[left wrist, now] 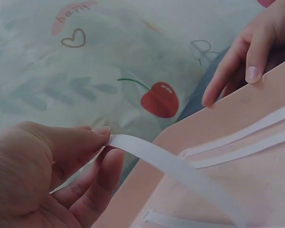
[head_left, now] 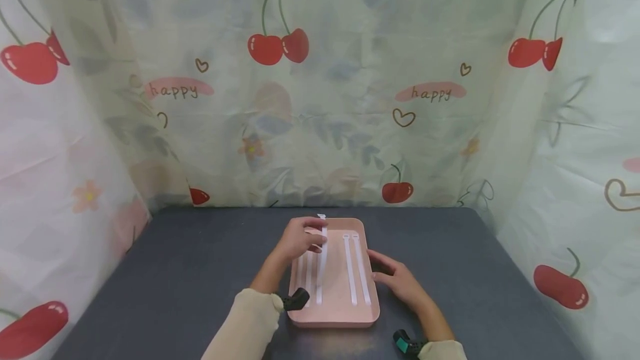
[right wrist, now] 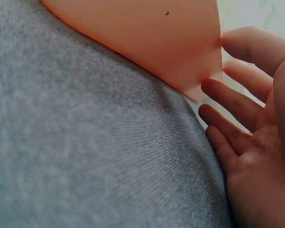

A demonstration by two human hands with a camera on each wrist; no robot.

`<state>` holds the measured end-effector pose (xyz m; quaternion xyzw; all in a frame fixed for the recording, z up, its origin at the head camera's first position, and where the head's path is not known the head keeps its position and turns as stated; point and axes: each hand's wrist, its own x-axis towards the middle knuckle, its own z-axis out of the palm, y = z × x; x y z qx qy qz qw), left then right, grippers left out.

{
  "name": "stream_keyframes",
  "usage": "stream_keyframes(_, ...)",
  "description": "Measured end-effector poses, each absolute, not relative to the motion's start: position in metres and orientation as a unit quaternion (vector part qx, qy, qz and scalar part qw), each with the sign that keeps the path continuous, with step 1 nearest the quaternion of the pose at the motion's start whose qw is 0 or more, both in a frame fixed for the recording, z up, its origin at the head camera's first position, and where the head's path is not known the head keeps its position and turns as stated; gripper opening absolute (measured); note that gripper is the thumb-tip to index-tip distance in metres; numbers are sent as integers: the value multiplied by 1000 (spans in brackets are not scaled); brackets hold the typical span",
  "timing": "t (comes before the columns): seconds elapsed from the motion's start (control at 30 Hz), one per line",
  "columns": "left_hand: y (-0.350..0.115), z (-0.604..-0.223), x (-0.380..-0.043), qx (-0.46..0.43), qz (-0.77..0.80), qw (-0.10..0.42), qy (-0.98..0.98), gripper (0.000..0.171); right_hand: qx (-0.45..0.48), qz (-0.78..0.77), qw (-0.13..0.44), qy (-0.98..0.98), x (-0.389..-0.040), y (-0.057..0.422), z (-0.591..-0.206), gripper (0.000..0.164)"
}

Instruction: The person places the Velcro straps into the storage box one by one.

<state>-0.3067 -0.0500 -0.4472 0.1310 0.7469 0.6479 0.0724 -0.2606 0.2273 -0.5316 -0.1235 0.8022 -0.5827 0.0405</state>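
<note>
My left hand [head_left: 294,240] is over the far left part of a pink tray [head_left: 334,315]. Its thumb and fingers pinch a thin white strap [left wrist: 175,168] near one end, and the rest bends down toward the tray floor. In the head view the strap has a small slotted head poking up above the fingers. Two similar straps [head_left: 350,271] lie side by side in the right half of the tray, and several more [head_left: 308,276] lie at the left. My right hand [head_left: 402,283] has relaxed fingers, with fingertips [right wrist: 211,88] right at the tray's right outer wall.
The tray sits on a dark grey tabletop [head_left: 200,293]. Behind and at both sides hang pale curtains [head_left: 330,99] printed with cherries, hearts and the word "happy". A black wrist camera [head_left: 296,299] is strapped to my left wrist, another [head_left: 406,343] to the right.
</note>
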Motion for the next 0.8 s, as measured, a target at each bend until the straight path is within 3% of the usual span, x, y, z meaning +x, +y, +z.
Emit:
stream_keyframes(0.33,-25,-472,-310,142,637,108,750,39,-119,-577,50,807,-259,228,-530,56)
stream_keyframes(0.53,-17,-485,-311,159,500,84,847,34,-124,-574,51,808,-260,228,-530,56)
stream_keyframes(0.8,-10,-492,-315,161,469,92,864,37,-127,-573,56,808,-252,225,-514,55)
